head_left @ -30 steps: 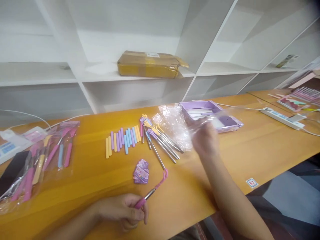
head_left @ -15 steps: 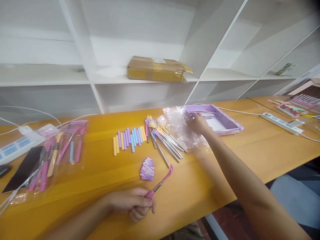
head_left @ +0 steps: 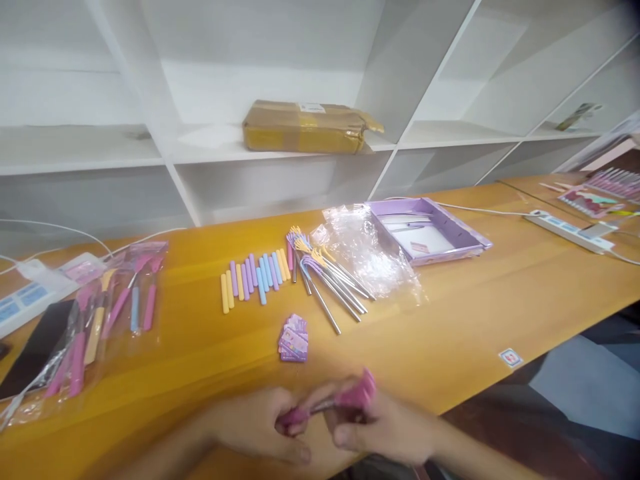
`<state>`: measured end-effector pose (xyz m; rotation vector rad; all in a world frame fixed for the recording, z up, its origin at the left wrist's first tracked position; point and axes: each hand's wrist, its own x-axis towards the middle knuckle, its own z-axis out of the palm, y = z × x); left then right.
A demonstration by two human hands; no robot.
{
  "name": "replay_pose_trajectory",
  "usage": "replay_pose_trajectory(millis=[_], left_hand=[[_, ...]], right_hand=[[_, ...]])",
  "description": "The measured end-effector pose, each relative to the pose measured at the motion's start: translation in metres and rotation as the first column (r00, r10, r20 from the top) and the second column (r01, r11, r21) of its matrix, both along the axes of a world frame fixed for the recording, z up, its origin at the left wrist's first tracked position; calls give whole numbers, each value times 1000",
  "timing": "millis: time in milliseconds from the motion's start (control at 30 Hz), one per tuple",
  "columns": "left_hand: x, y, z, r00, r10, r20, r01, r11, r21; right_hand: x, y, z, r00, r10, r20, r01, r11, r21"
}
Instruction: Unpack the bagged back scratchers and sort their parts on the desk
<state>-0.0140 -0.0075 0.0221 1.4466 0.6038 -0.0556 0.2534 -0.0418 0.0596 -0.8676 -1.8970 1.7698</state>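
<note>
Scratcher [head_left: 345,399], pink w/ a metal shaft, is held up above the near edge of the bench [head_left: 465,300], its claw head pointing R & slightly up. L hand [head_left: 273,427] is closed, gripping its pink handle end. R hand [head_left: 373,423] is at the head end, fingers curled by the shaft just below the claw; blurry, so can't tell if it's gripping or only touching.

Cards [head_left: 294,340], purple, lie in a small fanned pile beyond the hands. Further back, a row of loose grips [head_left: 247,277] in yellow, purple & blue, side by side, ends uneven. Just R of these, a heap of claw-headed rods [head_left: 320,260], heads orange, purple & blue, bare metal ends toward the near R. One pink grip [head_left: 289,257] stands out by their heads.

Clear bags [head_left: 367,247] lie crumpled R of the rods, touching the purple box [head_left: 447,223], which is open w/ a small pinkish card [head_left: 419,247] & thin strips inside. Far L: bagged tools [head_left: 77,363], mostly pink, partly over a dark flat item [head_left: 37,343], w/ a power strip [head_left: 23,303] behind. Taped carton [head_left: 300,130] sits on the white shelf [head_left: 210,155] above the bench.
</note>
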Motion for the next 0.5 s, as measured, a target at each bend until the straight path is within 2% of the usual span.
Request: replay_pose_trajectory(millis=[33, 100, 167, 267, 367, 433, 500], left_hand=[[3, -7, 2, 998, 19, -61, -8, 985, 170], [10, -20, 1, 982, 91, -167, -4, 888, 459], [17, -31, -7, 968, 135, -211, 27, 781, 624], [22, -36, -22, 973, 149, -173, 39, 641, 767], [22, -29, -27, 981, 174, -85, -20, 529, 848], [19, -24, -27, 980, 192, -47, -49, 466, 884], [16, -20, -26, 980, 194, -49, -31, 391, 920]], right_hand=[[-9, -13, -9, 999, -19, -41, 17, 999, -43], [-23, -32, -21, 998, 4, -58, -8, 997, -83], [-33, -43, -26, 999, 2, -36, -5, 997, -80], [-45, -49, -20, 997, -74, -20, 74, 997, 19], [-56, -51, -15, 994, -99, 52, 88, 979, 186], [-61, -53, -22, 988, -117, 99, 89, 963, 253], [-64, -55, -39, 990, -117, 72, 87, 941, 326]])
